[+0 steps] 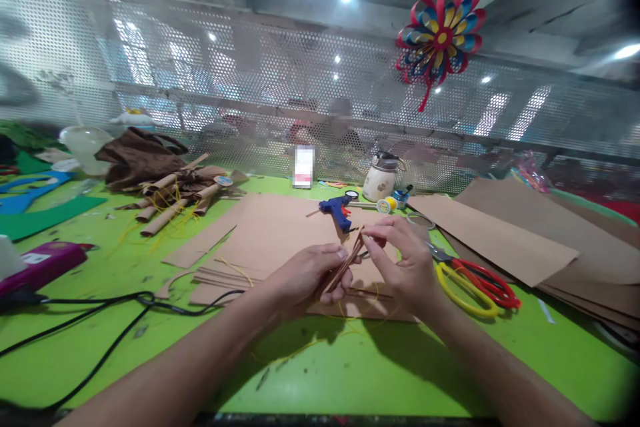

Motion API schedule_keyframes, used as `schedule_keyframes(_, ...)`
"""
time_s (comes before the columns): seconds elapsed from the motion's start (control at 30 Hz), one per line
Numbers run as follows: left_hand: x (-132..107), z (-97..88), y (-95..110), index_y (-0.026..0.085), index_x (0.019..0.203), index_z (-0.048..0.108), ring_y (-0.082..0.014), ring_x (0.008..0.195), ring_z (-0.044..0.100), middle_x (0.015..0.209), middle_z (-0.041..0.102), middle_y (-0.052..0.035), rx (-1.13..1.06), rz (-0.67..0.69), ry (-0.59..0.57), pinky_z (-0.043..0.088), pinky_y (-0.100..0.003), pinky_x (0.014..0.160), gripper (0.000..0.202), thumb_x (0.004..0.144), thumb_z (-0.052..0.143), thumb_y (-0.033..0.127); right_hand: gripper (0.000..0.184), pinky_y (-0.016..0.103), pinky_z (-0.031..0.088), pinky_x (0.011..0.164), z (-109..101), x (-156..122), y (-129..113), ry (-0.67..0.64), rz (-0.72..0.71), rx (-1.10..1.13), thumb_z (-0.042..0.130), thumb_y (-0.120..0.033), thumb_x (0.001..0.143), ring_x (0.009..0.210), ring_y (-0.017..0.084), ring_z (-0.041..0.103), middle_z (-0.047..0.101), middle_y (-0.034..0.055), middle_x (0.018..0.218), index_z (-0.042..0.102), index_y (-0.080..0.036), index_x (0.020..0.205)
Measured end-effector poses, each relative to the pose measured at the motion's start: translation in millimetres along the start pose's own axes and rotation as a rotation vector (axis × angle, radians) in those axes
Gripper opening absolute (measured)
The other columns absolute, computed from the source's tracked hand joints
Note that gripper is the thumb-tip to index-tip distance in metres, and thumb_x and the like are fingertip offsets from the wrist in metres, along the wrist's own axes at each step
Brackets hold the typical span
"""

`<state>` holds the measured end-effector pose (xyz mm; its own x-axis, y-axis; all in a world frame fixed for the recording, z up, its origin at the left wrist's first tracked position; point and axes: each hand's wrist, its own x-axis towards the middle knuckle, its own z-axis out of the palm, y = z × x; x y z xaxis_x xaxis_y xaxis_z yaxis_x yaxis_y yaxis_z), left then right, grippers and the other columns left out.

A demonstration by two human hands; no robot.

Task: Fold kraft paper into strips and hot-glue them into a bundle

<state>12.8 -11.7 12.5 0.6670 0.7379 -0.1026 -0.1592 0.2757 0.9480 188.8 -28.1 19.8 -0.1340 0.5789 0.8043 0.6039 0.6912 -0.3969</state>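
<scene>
My left hand (310, 277) is closed round the lower part of a thin brown paper strip (349, 260), folded or bundled, held slanting upward. My right hand (403, 260) pinches the strip's upper end with fingertips pressed together. Both hands hover over a brown kraft paper sheet (273, 233) lying on the green table (350, 367). Just beyond the hands rests a blue glue gun (336, 211). Scissors with red and yellow handles (473, 283) lie right beside my right hand.
A stack of large brown sheets (530, 240) fills the right. Rolled paper tubes and brown scraps (170, 193) sit at back left. A black cable (125, 310) crosses the left. A white jar (380, 179), thread spool (384, 205), pink box (43, 263), mesh wall with a paper flower (440, 30).
</scene>
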Motion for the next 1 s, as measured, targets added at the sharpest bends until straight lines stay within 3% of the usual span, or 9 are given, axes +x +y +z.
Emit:
schedule_keyframes(0.23,1.1,-2.1,2.2,0.012,0.069,0.055,-0.0047,0.04,0.036,0.056,0.054,0.0001,0.126,-0.028,0.045,0.023,-0.02,0.039,0.03,0.083,0.049,0.037,0.006,0.03,0.048,0.065,9.3,-4.2,5.0,-0.011,0.121,0.05,0.057,-0.019,0.081,0.072,0.016,0.053,0.055,0.0043,0.083,0.06,-0.02,0.086)
schedule_keyframes(0.37,-0.1,-1.5,4.3,0.013,0.06,0.055,-0.0063,0.039,0.031,0.043,0.041,0.0039,0.271,-0.066,0.112,0.02,-0.021,0.041,0.036,0.082,0.047,0.04,0.024,0.032,0.05,0.068,10.0,-3.1,12.6,-0.008,0.209,0.026,0.063,-0.023,0.076,0.077,0.017,0.053,0.056,0.0062,0.092,0.062,-0.02,0.099)
schedule_keyframes(0.53,-1.3,1.3,3.5,0.014,0.06,0.053,-0.0069,0.042,0.032,0.048,0.043,0.0041,0.345,-0.05,0.175,0.02,-0.021,0.043,0.034,0.08,0.046,0.041,0.022,0.031,0.052,0.068,10.5,-0.7,18.8,-0.167,0.434,0.32,0.061,-0.029,0.077,0.074,0.016,0.058,0.061,0.0052,0.086,0.065,-0.018,0.095)
schedule_keyframes(0.63,-1.6,3.6,3.1,0.015,0.062,0.051,-0.0072,0.044,0.033,0.054,0.046,0.0033,0.351,-0.037,0.187,0.021,-0.021,0.043,0.031,0.08,0.044,0.039,0.023,0.031,0.052,0.067,13.0,-1.5,20.2,-0.17,0.557,0.441,0.062,-0.028,0.074,0.07,0.016,0.06,0.062,0.0032,0.077,0.064,-0.016,0.093)
schedule_keyframes(1.0,-1.8,9.4,1.5,0.016,0.063,0.05,-0.0078,0.046,0.029,0.054,0.041,0.004,0.394,-0.026,0.177,0.02,-0.021,0.044,0.026,0.082,0.038,0.031,0.016,0.027,0.046,0.059,18.7,-3.9,18.1,-0.114,0.629,0.401,0.057,-0.027,0.073,0.061,0.013,0.054,0.058,0.0,0.07,0.059,-0.016,0.084)
